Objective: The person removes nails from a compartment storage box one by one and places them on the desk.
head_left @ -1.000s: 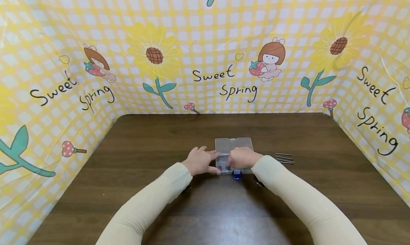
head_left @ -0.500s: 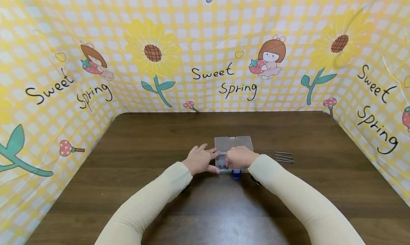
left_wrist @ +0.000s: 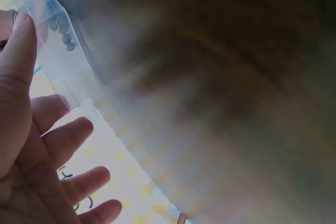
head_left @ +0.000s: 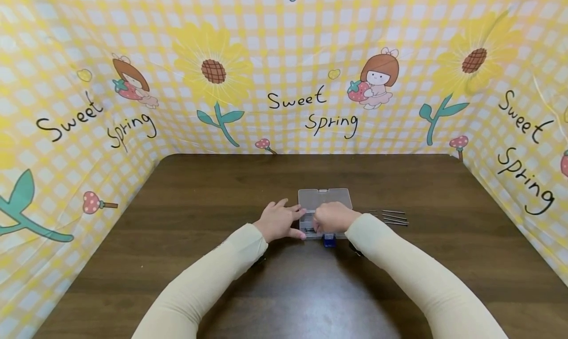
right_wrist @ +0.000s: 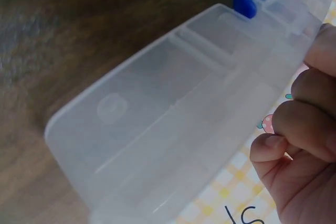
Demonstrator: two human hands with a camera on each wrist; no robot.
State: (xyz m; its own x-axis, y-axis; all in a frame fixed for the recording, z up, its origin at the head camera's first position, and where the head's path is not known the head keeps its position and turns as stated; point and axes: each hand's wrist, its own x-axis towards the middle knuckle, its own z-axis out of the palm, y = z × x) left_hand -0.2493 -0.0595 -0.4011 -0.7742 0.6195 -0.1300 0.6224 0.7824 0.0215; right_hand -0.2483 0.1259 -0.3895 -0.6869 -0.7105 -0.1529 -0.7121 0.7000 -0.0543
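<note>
A clear plastic compartment box [head_left: 326, 197] stands on the table with its lid raised at the back and a blue clasp [head_left: 329, 241] hanging at the front. My left hand [head_left: 278, 221] rests against its left end, thumb at the front corner and forefinger at the back, fingers fairly straight. Over the box, my right hand [head_left: 335, 217] has curled fingers, tips down in the left compartments. What those fingertips touch is hidden. Through the wall in the left wrist view, small round metal heads [left_wrist: 64, 32] show. The right wrist view shows curled fingers [right_wrist: 302, 129] behind the box.
Several thin metal nails [head_left: 395, 218] lie side by side on the brown wooden table [head_left: 222, 186], right of the box and close to the right sleeve. A yellow checked cloth [head_left: 284, 58] surrounds the table at the back and sides.
The right hand has shifted slightly left over the box and its fingertips stay down in the compartment. The left hand keeps its place; the head view tilts slightly.
</note>
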